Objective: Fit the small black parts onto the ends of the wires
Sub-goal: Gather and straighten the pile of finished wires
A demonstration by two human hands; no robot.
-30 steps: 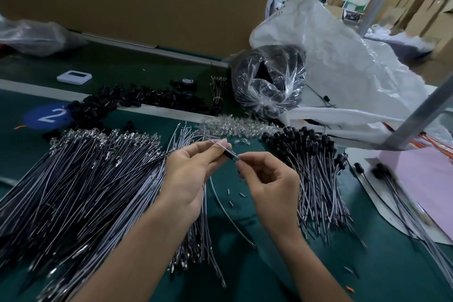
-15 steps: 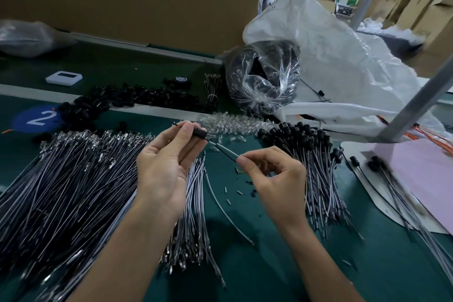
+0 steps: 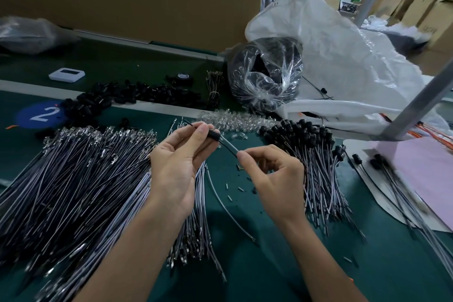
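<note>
1. A green bench (image 3: 245,265) fills the frame below a brown cardboard wall, and a white sack (image 3: 343,61) slumps at upper right.
2. A pile of bare wires (image 3: 73,179) spreads across the left half. A smaller bundle of capped wires (image 3: 311,144) lies right of centre, and loose black parts (image 3: 117,98) are heaped at upper left.
3. At centre, the left hand (image 3: 176,167) pinches one small black part (image 3: 213,134) between thumb and fingertips.
4. The right hand (image 3: 274,179) has thumb and forefinger closed on the wire (image 3: 229,146) just beside that part, with its other fingers curled.
5. I judge the fitting to be midway: the wire appears to run through the part, and a thin tip shows past the left fingers.
6. Next I would want the part seated at the wire's end, with both pinches firm and the wire straight.
</note>
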